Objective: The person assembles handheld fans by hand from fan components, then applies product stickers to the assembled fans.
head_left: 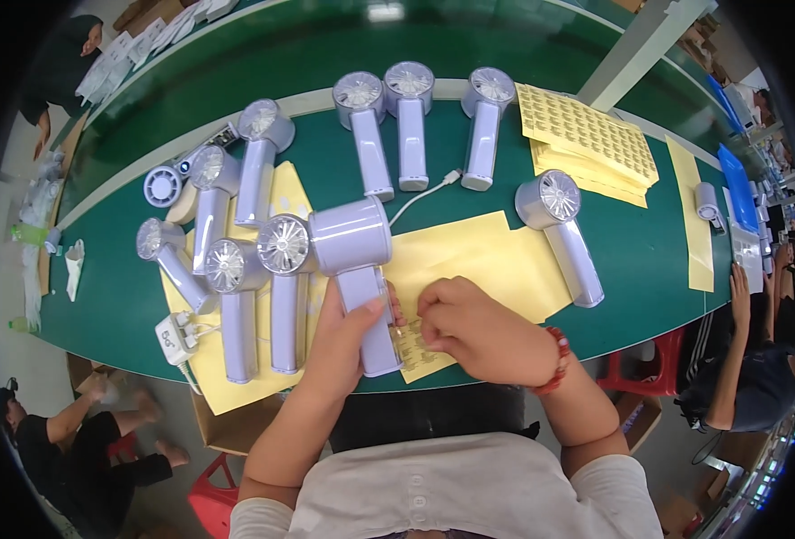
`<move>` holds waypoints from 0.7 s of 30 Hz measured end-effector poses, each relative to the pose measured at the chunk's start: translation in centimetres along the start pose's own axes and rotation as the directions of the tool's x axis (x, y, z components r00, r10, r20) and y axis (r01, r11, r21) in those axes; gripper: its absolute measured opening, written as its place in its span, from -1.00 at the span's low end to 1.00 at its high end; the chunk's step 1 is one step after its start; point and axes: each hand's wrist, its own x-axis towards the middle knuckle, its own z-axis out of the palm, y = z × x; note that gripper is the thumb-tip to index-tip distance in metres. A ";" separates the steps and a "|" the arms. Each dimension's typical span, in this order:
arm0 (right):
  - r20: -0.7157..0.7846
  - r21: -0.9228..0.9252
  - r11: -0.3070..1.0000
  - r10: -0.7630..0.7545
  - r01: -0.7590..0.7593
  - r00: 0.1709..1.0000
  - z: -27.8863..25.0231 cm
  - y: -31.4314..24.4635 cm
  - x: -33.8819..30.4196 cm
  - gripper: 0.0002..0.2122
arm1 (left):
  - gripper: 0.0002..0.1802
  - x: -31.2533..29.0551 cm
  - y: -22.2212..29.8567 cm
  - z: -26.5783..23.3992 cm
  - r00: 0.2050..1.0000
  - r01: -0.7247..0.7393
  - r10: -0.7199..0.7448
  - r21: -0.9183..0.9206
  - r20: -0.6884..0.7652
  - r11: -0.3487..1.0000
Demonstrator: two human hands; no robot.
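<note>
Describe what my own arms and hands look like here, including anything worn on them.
Both the left hand and right hand are ungloved. The right wrist wears a red beaded bracelet; the left wrist shows none. Short, off-white sleeves leave both forearms bare.

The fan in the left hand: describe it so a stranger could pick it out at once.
By the near edge of the green table is the left hand. It grips a lilac fan by the handle. Unlike the fans to its left, it is held, and its head shows a smooth side, not a bladed face.
</note>
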 end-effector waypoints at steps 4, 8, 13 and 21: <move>-0.116 0.236 0.945 0.260 -0.228 0.959 -0.5 -0.4 0.3 -0.91 | -0.58 -0.1 -0.3 0.2 0.999 -0.022 0.022 -0.003 -0.024 1.000; -0.171 0.203 0.954 0.258 -0.222 0.951 0.5 -0.8 0.7 -0.91 | -0.63 0.0 0.0 0.9 0.999 -0.031 0.032 0.049 -0.024 0.998; -0.213 0.038 0.985 0.175 -0.171 0.961 0.8 -0.6 0.9 -0.92 | -0.66 -0.1 0.1 1.0 0.997 -0.050 0.055 0.087 -0.054 0.995; -0.266 -0.153 0.965 0.168 -0.214 0.949 1.9 -1.3 1.2 -0.91 | -0.64 -0.1 0.0 0.9 0.997 -0.039 0.043 0.066 -0.059 0.997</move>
